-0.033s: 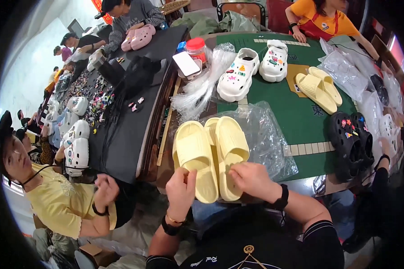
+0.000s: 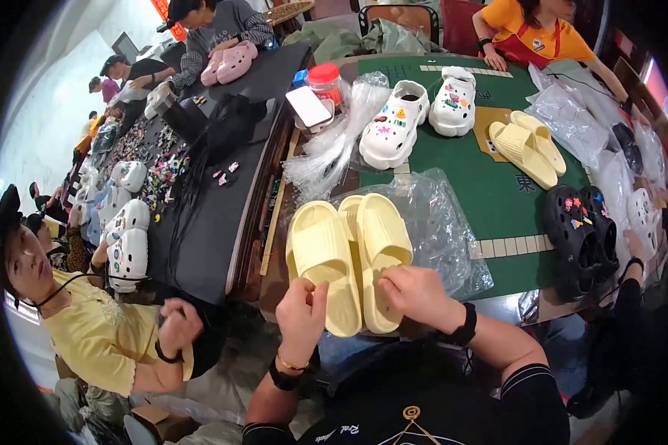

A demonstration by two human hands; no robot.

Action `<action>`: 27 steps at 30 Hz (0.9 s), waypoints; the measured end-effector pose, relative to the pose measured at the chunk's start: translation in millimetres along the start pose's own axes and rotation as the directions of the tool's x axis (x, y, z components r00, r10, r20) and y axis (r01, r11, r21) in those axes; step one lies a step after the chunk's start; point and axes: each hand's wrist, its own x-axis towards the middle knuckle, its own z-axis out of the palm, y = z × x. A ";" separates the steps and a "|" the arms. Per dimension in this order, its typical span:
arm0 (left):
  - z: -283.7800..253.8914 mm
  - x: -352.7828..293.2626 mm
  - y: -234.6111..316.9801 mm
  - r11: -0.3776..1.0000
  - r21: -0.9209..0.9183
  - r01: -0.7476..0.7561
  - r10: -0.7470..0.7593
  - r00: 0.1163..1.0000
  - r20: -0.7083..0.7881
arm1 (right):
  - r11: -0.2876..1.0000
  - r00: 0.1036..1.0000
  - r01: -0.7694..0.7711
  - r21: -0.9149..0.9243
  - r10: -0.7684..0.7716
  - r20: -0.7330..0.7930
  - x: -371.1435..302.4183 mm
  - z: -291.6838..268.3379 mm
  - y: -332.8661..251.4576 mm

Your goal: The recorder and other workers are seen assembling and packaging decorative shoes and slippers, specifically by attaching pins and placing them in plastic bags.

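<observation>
In front of me several pale yellow slide sandals stand close together at the table's near edge, toes pointing away. My left hand (image 2: 302, 319) is closed, thumb and fingers pinching the inner rim of the left slide (image 2: 321, 248). My right hand (image 2: 417, 294) is likewise closed on the right slide (image 2: 384, 236), at the footbed's side edge. Between them another slide (image 2: 351, 211) shows only in part, mostly hidden behind the right one. Beneath and beyond the slides lies a crumpled clear plastic bag (image 2: 445, 237).
White clogs (image 2: 395, 126) with charms, another yellow slide pair (image 2: 527, 148) and black clogs (image 2: 571, 233) sit on the green table (image 2: 453, 174). Clear bags, a phone (image 2: 309, 105) and a red-lidded jar (image 2: 324, 78) lie around. Co-workers sit left and right; a dark table (image 2: 223, 215) holds loose charms.
My hands and the slides stay almost still. The person at the left in yellow has shifted their hands slightly; a co-worker's hand at the right has moved a little.
</observation>
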 end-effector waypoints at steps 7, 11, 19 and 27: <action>-2.7 26.4 -2.8 0.991 -0.038 -0.129 0.118 0.971 -0.209 | 0.999 0.996 -0.037 -0.015 0.035 -0.085 15.0 7.9 6.8; -10.3 75.1 -16.0 0.997 -0.068 -0.049 0.036 0.983 -0.180 | 0.999 0.994 -0.037 -0.007 0.037 -0.101 15.4 9.6 6.8; -7.6 135.3 -23.7 0.972 0.199 0.127 -0.155 0.979 0.133 | 0.999 0.993 -0.036 0.020 0.038 -0.114 15.8 15.6 9.3; -7.3 148.1 -31.7 0.945 0.328 -0.014 -0.060 0.974 0.217 | 0.998 0.991 -0.040 0.042 0.045 -0.123 16.5 14.6 6.4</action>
